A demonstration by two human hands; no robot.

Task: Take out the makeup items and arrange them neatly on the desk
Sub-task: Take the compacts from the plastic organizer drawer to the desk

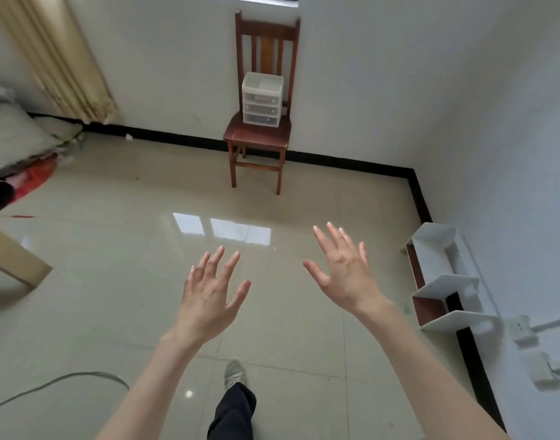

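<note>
Left hand (209,296): fingers spread wide, held nothing.
Right hand (343,271): fully splayed, empty.
Drawer box (262,99): 3 drawers, on chair (256,138) at 12 o'clock, well apart.
Floor (113,265): bare between.

A reddish-brown wooden chair (259,134) carries a translucent white drawer unit (262,99); beige floor tiles (113,249) meet black skirting (351,161).

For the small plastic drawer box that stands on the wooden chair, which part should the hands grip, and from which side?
Grip the drawer box by its two flat side walls, left hand and right hand one on each, coming from the front. It stands upright on the chair seat with the chair's back close behind it, and the front drawers could probably slide out if pulled. Both hands are open and empty.
</note>
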